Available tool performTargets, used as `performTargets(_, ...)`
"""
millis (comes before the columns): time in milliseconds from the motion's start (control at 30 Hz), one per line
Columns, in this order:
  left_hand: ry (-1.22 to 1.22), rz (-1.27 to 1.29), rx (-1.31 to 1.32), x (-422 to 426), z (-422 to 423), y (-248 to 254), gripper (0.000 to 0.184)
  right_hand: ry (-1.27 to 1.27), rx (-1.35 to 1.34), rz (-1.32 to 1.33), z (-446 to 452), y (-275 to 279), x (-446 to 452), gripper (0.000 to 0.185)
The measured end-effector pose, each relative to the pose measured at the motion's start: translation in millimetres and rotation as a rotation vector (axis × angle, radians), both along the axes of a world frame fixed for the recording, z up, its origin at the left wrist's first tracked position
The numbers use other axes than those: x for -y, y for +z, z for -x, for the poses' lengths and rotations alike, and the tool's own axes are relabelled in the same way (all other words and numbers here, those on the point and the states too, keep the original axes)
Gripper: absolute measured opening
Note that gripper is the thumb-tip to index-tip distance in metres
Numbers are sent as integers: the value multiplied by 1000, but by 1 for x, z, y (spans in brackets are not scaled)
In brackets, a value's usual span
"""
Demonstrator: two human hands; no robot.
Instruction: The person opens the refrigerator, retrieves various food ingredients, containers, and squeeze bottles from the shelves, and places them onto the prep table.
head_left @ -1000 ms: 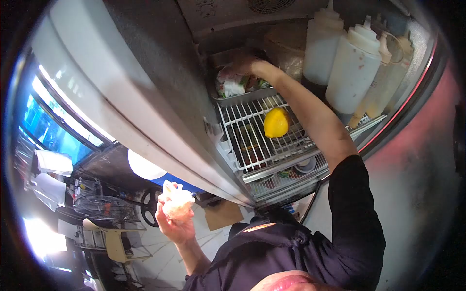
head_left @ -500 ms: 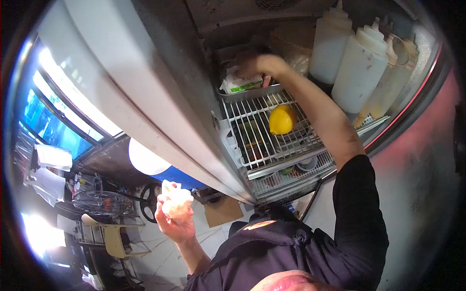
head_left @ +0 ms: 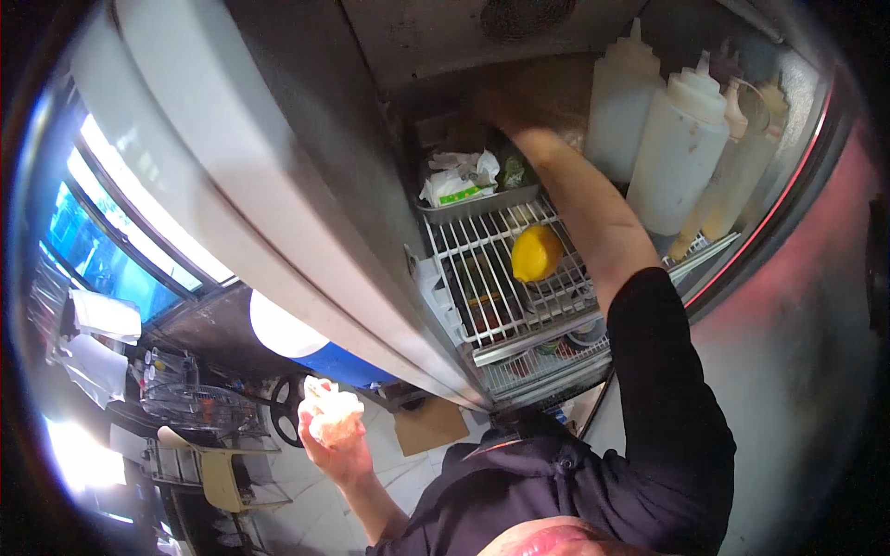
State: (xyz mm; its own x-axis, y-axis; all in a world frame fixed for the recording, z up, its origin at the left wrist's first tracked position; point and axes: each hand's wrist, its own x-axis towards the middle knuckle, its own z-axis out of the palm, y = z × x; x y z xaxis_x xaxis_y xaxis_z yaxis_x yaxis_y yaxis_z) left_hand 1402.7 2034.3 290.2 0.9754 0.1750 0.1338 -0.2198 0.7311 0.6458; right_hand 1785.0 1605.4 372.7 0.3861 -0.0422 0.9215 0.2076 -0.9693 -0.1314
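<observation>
My left hand is closed around a whitish, crumpled bundle, brightly lit, that looks like a plastic bag; its contents are unclear. My right hand reaches deep into the fridge, behind a metal tray; its fingers are blurred and lost in shadow. In the tray lie a crumpled white and green packet and something dark green in wrap. A yellow lemon rests on the white wire shelf, below my right forearm.
Several squeeze bottles stand on the shelf right of my forearm. The fridge's thick white edge rises at the left. A lower wire shelf holds several items. Farther left are a chair, a fan and a cardboard piece.
My right hand has left the white and green packet and moved farther back, behind the tray. The dark green wrapped item now shows. My left hand still holds its bundle.
</observation>
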Motion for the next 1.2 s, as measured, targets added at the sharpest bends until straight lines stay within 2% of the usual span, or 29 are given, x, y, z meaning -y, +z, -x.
performTargets(167,61,-40,3,-7,5,-3,40,-18,-697,-229,-79,-51,4,42)
performTargets(267,97,-40,-47,-8,7,-3,41,22,-896,-170,-87,-50,7,40)
performTargets(333,115,-38,-50,-7,9,-4,40,28,-814,56,-48,-39,6,29)
performTargets(400,116,-31,-47,-6,9,-4,40,112,-849,112,-42,-36,4,30)
performTargets(500,98,-30,-41,-6,7,-2,39,269,-1024,-22,-40,-22,-2,34)
performTargets(533,97,-37,-42,-6,7,-2,39,267,-1043,-37,-7,7,-6,30)
performTargets(600,91,-44,-30,-6,6,-2,39,381,-1006,-152,7,22,-7,26)
performTargets(767,49,-41,-8,-4,3,-4,41,934,-661,-669,-6,26,0,31)
performTargets(867,33,-48,0,0,2,-1,42,1166,-706,-718,-7,35,-3,36)
performTargets(967,43,-37,-15,4,1,1,39,1018,-617,-814,66,66,-39,41)
performTargets(1033,-4,-58,8,5,-1,4,35,1177,-500,-592,92,75,-46,42)
performTargets(1100,-41,-73,24,7,-3,7,30,1107,-442,-409,116,87,-53,44)
performTargets(1133,-56,-76,29,9,-4,9,28,963,-444,-340,130,95,-58,45)
performTargets(1200,-89,-82,40,12,-5,12,25,861,-417,-398,137,91,-65,45)
